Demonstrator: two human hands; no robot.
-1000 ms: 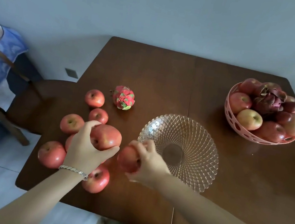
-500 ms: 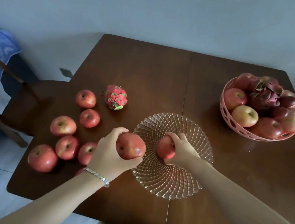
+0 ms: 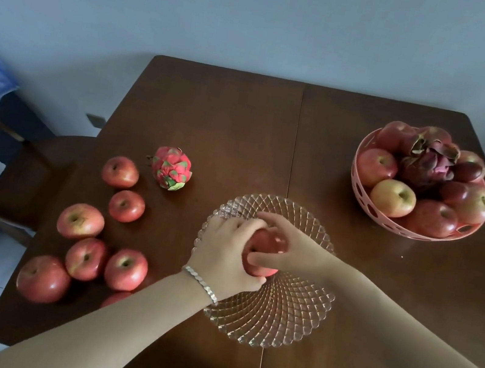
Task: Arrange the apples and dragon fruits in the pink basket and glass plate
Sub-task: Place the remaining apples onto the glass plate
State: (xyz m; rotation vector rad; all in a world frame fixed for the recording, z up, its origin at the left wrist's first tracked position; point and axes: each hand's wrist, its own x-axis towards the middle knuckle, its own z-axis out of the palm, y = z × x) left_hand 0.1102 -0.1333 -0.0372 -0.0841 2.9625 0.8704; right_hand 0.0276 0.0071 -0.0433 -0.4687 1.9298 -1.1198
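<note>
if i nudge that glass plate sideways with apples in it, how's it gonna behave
The glass plate looks rigid and probably brittle at its scalloped rim, so knocks there seem risky. It sits flat on the smooth wooden table, so it would likely slide, not tip. It is shallow, so a round apple might roll toward the edge.

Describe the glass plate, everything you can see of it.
The glass plate is clear, round and shallow, with a cut diamond pattern spiralling to its centre and a scalloped rim. It sits flat on the brown table, near the front edge, right of the loose apples. Both hands are over its far half: the left hand and right hand close around red apple there. Whether the fruit touches the glass cannot be told.
</note>
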